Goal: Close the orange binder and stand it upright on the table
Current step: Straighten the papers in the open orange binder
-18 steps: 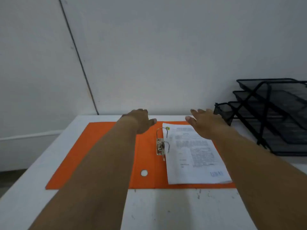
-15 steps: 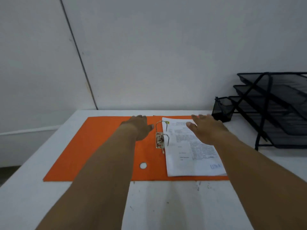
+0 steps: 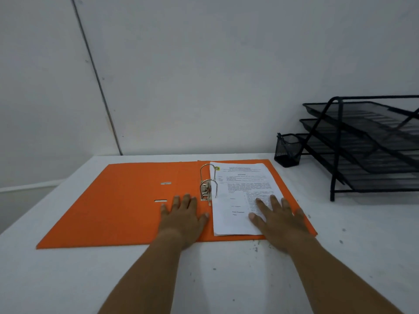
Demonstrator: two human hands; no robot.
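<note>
The orange binder (image 3: 118,205) lies wide open and flat on the white table (image 3: 68,279). Its metal ring mechanism (image 3: 207,185) stands near the middle, and a stack of printed sheets (image 3: 240,189) rests on the right half. My left hand (image 3: 183,216) lies flat, fingers spread, on the orange spine area just left of the rings, near the front edge. My right hand (image 3: 275,219) lies flat with spread fingers on the lower part of the sheets. Neither hand grips anything.
A black mesh three-tier letter tray (image 3: 367,150) stands at the right, with a small black mesh pen cup (image 3: 287,150) beside it near the wall. A white wall runs along the table's back edge. Bare tabletop lies in front of the binder.
Both hands have pulled back from the far part of the binder toward its front edge and now lie flat on it. The binder stays open and flat.
</note>
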